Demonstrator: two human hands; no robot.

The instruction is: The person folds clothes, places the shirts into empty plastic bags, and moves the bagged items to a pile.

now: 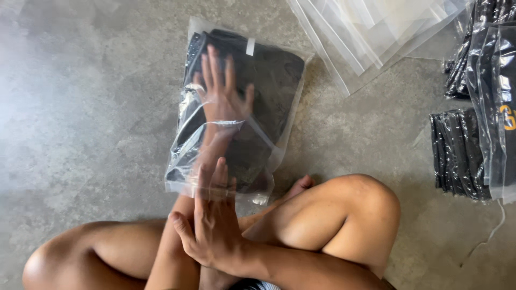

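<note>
Bag: I am seeing a clear plastic bag holding a folded black garment [258, 102], lying on the grey concrete floor [80, 107].
Left hand [223, 88]: reaching inside, fingers spread flat.
Right hand [212, 223]: open, pressing the bag's mouth.
Handling: probably light, soft, slippery; gripping the edges looks best.

Clear plastic bag [236, 107] holds black folded garment [269, 75], white tape strip [250, 46] at top. Grey mottled concrete floor [91, 107]. Translucent whitish empty bags [371, 27]. Black bagged garments [457, 153]; one with yellow print [509, 117].
</note>
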